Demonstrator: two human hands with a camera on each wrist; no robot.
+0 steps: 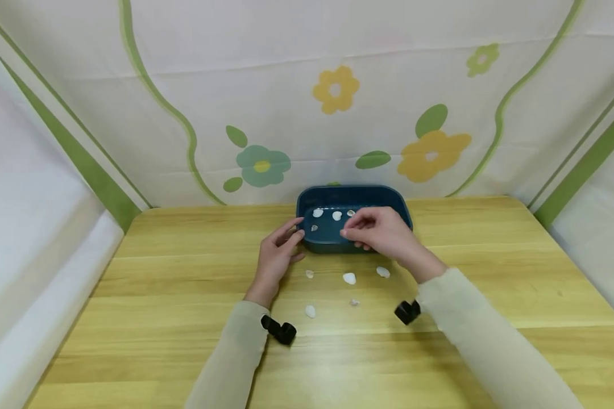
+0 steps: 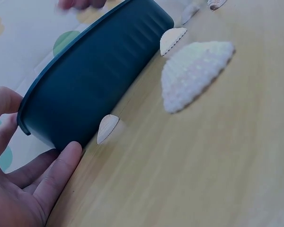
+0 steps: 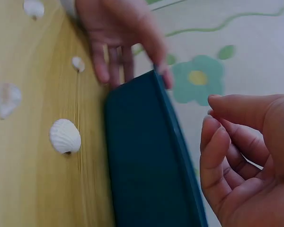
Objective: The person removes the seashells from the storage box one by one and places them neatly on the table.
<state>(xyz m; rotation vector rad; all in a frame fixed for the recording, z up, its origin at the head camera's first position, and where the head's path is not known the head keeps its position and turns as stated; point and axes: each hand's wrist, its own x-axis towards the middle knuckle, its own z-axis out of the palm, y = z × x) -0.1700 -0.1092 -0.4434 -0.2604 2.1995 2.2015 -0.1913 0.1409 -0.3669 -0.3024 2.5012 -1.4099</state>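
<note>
the head view was bright and evenly lit, with a pale sheen on the tabletop (image 1: 332, 369) and a soft shadow beside the right sleeve (image 1: 491, 335). both wrist views looked dimmer, the left one bluish. blur softened the left hand (image 3: 128, 28) and blue box (image 3: 142, 156) in the right wrist view, and the right hand (image 2: 83, 4) in the left.

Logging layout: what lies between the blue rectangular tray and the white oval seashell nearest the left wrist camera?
A small whitish seashell on the wooden tabletop, in the head view.

Wood-grain table (image 1: 158, 284): dark blue rectangular basin (image 1: 327, 247) positioned near the middle of the far edge. Five seashells (image 1: 349, 278) lie apart between basin and near edge: three nearer the basin, two nearer the near edge.
</note>
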